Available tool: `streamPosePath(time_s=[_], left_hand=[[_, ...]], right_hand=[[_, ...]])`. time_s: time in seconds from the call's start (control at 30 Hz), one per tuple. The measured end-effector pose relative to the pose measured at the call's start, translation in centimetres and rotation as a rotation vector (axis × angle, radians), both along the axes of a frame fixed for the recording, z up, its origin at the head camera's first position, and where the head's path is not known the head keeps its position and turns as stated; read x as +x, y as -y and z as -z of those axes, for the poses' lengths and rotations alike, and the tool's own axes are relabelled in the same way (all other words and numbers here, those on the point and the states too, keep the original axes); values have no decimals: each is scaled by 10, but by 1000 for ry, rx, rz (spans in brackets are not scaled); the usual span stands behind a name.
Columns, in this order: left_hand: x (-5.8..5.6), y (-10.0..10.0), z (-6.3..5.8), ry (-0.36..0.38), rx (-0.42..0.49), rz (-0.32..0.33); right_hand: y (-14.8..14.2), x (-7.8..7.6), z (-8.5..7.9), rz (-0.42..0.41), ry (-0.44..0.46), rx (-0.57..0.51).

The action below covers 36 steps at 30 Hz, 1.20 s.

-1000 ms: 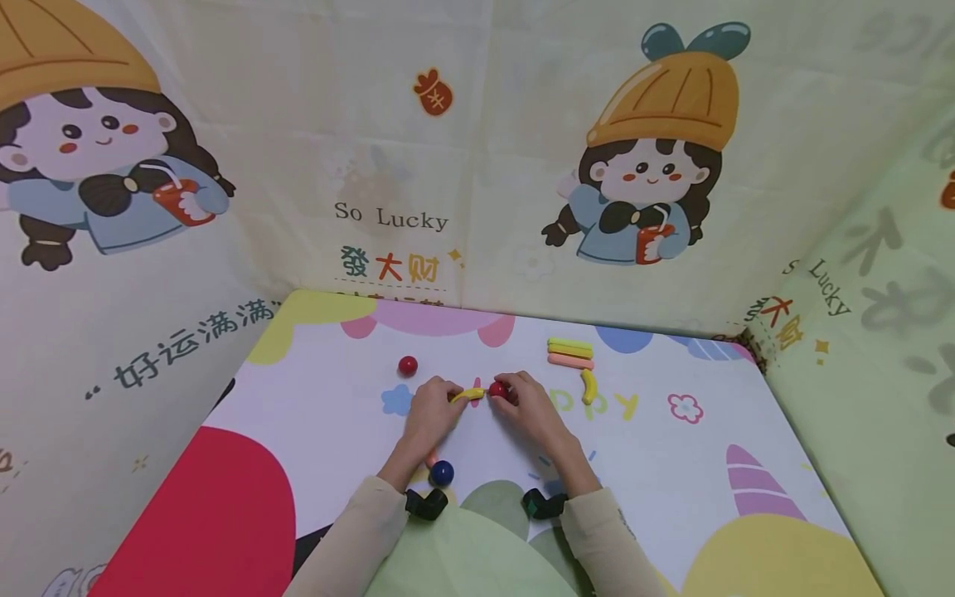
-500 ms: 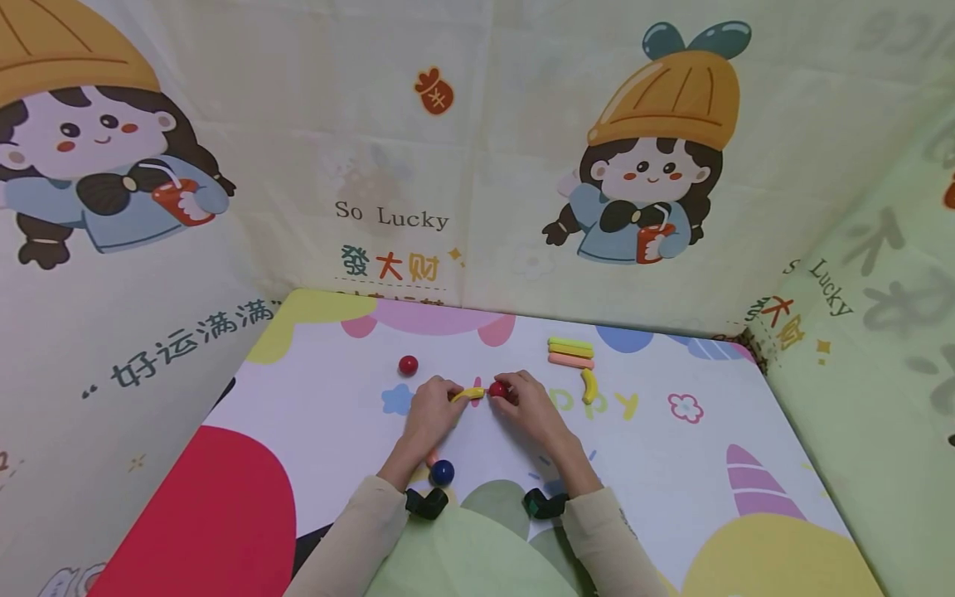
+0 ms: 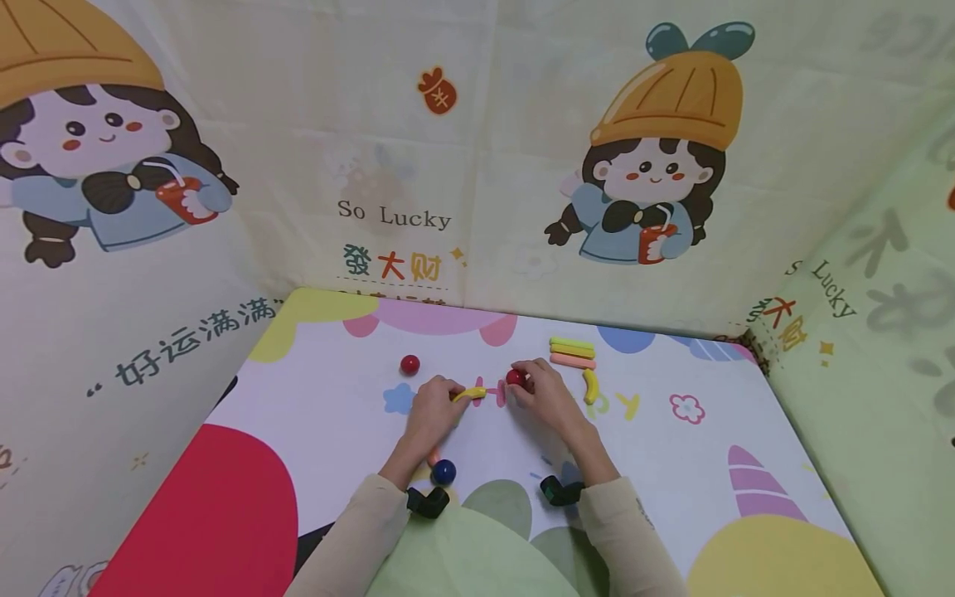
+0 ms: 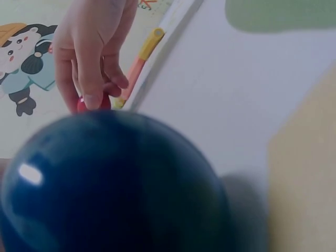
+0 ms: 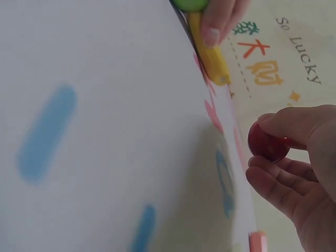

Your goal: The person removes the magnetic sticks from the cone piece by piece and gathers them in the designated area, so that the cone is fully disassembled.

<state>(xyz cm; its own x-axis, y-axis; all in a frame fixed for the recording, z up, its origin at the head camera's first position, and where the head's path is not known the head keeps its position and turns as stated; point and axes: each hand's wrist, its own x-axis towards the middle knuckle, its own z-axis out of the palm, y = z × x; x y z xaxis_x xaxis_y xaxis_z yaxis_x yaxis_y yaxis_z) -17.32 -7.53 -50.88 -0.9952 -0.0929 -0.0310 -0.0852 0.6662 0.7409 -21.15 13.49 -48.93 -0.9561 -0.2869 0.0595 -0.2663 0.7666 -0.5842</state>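
The left hand (image 3: 433,410) keeps a pinching grip on a small yellow banana (image 3: 473,392), whose free end points toward the right hand. The right hand (image 3: 548,398) has its grip clamped on a red ball (image 3: 515,378), with the thumb on one side and the fingertips on the other (the right wrist view shows this best). Banana and ball are near each other but apart, above a pink printed letter on the white worktop (image 3: 336,464). Whether the ball touches the surface, I cannot tell. A green round thing (image 5: 190,4) sits at the left hand's end of the banana, cut off by the edge of the right wrist view.

Beyond the left hand lies a second red ball (image 3: 409,365). A blue ball (image 3: 443,473) rests near the left wrist, just beside a pink stick (image 3: 434,456) partly hidden by the forearm (it looms large in the left wrist view). Past the right hand, a green stick (image 3: 572,342), a yellow stick (image 3: 572,351) and a salmon stick (image 3: 573,362) lie side by side, with another banana (image 3: 591,386) just below them.
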Motion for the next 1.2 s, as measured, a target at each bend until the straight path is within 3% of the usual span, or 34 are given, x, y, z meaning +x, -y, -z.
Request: streamPosePath(time_s=[0.4, 0.67, 1.2], left_hand=[[1, 0, 2, -25, -4, 6], [1, 0, 1, -23, -5, 7], [0, 2, 2, -25, 11, 7]], right_hand=[[-37, -10, -15, 60, -77, 7], [-66, -17, -14, 114, -206, -47], [-115, -32, -7, 314, -36, -33]])
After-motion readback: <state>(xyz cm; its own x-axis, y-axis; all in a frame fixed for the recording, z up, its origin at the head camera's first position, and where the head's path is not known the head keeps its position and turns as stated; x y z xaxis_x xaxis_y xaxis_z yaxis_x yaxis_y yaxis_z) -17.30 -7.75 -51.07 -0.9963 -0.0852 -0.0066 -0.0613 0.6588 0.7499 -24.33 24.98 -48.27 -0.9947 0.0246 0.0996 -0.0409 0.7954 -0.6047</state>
